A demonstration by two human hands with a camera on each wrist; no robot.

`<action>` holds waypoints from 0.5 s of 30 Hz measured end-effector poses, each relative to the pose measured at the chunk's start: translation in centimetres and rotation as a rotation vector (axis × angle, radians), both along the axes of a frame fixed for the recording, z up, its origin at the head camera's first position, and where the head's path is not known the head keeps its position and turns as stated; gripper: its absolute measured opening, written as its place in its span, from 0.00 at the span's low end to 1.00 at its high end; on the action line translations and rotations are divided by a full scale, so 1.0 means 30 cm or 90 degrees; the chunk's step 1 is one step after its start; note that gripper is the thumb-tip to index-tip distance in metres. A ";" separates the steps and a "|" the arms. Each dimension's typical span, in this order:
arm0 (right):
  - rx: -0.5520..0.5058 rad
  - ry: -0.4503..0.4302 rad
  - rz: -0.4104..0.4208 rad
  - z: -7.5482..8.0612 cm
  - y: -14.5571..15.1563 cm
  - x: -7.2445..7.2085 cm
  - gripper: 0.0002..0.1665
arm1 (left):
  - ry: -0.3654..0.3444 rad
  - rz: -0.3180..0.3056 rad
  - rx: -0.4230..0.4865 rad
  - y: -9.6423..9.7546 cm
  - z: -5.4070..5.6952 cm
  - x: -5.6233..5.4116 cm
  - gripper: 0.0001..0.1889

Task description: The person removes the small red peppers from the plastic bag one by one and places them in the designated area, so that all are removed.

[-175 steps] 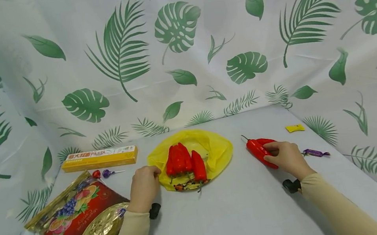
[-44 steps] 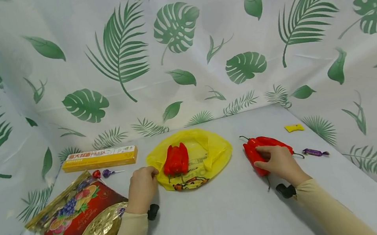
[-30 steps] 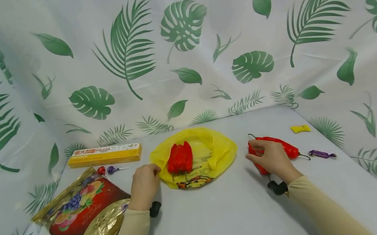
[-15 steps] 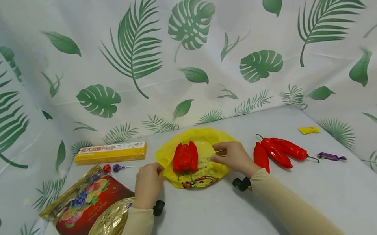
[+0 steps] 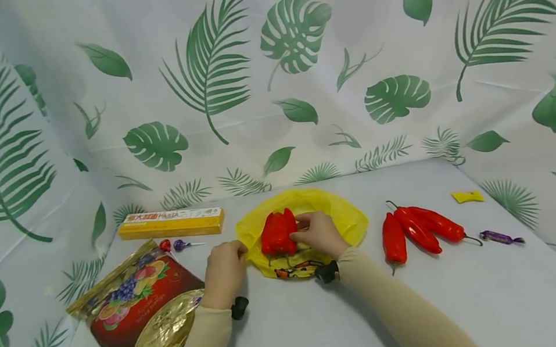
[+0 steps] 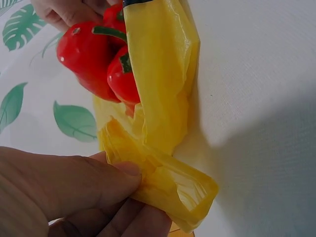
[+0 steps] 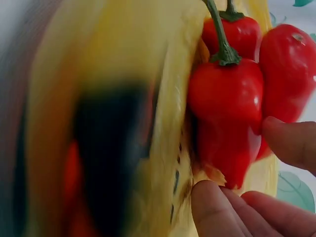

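Observation:
My left hand [image 5: 224, 271] pinches the edge of a yellow plastic bag [image 5: 352, 219] between thumb and fingers; the gathered film [image 6: 163, 182] shows in the left wrist view. Inside the bag's open mouth lies a bunch of glossy red peppers [image 5: 276, 233] with green stems [image 7: 223, 42]. From the right, my right hand [image 5: 321, 233] reaches into the bag. Its thumb [image 7: 291, 143] rests against a red pepper [image 7: 227, 118], and the fingertips [image 7: 210, 197] curve at that pepper's lower end. Part of the bunch is hidden by the bag in the left wrist view.
Three long red peppers [image 5: 417, 230] lie to the right, beside a yellow wrapped sweet [image 5: 467, 196] and a purple wrapped sweet [image 5: 499, 237]. At left are a pasta box [image 5: 171, 224], two lollipops [image 5: 179, 245] and a big candy bag [image 5: 143, 314] partly under my left forearm.
A long pepper has gone from the yellow bag to the group at right. My right hand has let go there and moved left to the peppers in the bag. The left hand keeps its pinch.

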State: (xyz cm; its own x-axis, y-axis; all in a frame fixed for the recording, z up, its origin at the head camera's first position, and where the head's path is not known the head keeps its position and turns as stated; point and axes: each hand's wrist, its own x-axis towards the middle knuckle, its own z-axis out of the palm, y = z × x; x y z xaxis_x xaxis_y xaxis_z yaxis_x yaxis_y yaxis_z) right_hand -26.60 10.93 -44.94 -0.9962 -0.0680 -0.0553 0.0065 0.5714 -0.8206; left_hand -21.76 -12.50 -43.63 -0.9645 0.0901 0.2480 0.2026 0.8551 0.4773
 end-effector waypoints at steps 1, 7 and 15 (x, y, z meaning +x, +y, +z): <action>-0.001 -0.004 -0.003 0.000 -0.005 0.000 0.32 | 0.001 -0.001 0.000 0.000 0.001 0.001 0.05; 0.004 0.004 -0.035 -0.007 -0.025 -0.004 0.33 | 0.003 -0.013 0.003 0.009 -0.006 0.002 0.05; -0.002 0.003 -0.066 -0.011 -0.066 -0.017 0.34 | 0.002 -0.011 0.001 0.008 -0.008 0.009 0.06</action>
State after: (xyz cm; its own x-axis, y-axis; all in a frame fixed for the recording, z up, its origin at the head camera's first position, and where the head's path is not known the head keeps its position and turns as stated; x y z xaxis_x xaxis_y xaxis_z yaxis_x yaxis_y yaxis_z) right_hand -27.10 8.95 -45.28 -0.9981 0.0349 -0.0499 0.0609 0.5657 -0.8224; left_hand -21.47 -12.25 -43.88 -0.9619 0.1064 0.2517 0.2192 0.8503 0.4784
